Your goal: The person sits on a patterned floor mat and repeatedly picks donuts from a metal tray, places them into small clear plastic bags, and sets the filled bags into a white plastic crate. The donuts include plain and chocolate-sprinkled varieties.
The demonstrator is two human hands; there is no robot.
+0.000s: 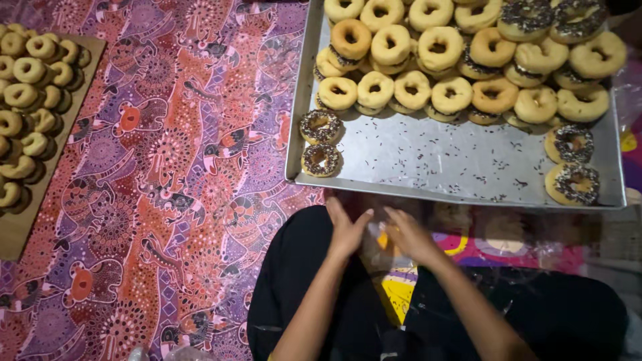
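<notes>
Patterned purple-orange cloth (167, 167) covers the floor under everything, running out to your left. Metal tray (435, 167) sits just beyond both your hands, its near edge close above your fingertips. The far half is stacked with plain doughnuts (435, 47). Sprinkled doughnuts (319, 127) lie in a pair at the tray's near-left corner, just ahead of your left hand; another sprinkled pair (572, 164) sits at the near-right side, well off to the right of your right hand. Loose sprinkles are scattered on the bare tray floor.

Wooden board (17, 234) far to your left, loaded with more doughnuts, well apart from both hands.

Clear plastic bag (384, 247) lies between your hands over your lap, partly blurred.

Left hand (346, 230): fingers extended, pressed on the bag's left edge. Right hand (408, 234): fingers curled on the bag's right side. Can't tell whether either one actually pinches the plastic or just rests on it. Hands near each other, not touching.
</notes>
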